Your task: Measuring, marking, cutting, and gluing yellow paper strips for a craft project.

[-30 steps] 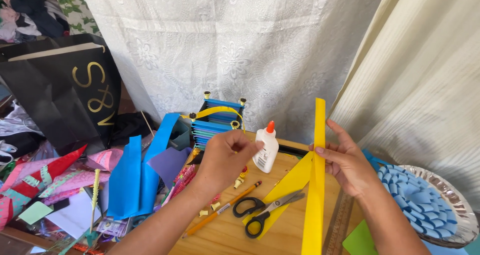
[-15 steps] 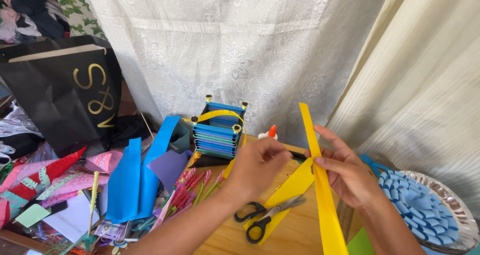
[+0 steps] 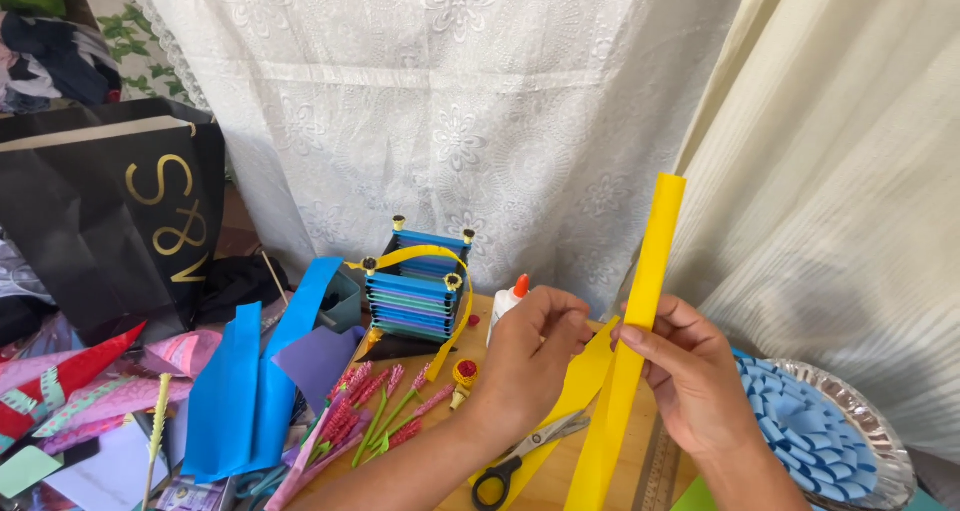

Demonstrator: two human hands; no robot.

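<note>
A long folded yellow paper strip (image 3: 640,311) stands nearly upright in front of me. My right hand (image 3: 690,381) pinches its long fold at mid-height. My left hand (image 3: 530,356) grips the lower flap of the same yellow paper, fingers curled on its edge. Below the hands, black-handled scissors (image 3: 520,461) lie on the wooden table (image 3: 545,486). A white glue bottle with an orange cap (image 3: 508,303) stands just behind my left hand.
A small basket of stacked blue paper strips with a yellow handle (image 3: 420,291) stands mid-table. Blue paper sheets (image 3: 250,381), pink paper flower stems (image 3: 380,416) and coloured scraps lie left. A black paper bag (image 3: 110,221) stands far left; a foil plate of blue paper petals (image 3: 820,431) sits right.
The yellow strip has swung from leaning left to leaning slightly right and sits higher. Both hands have closed in on its middle. The glue bottle, hidden half a second ago, shows again.
</note>
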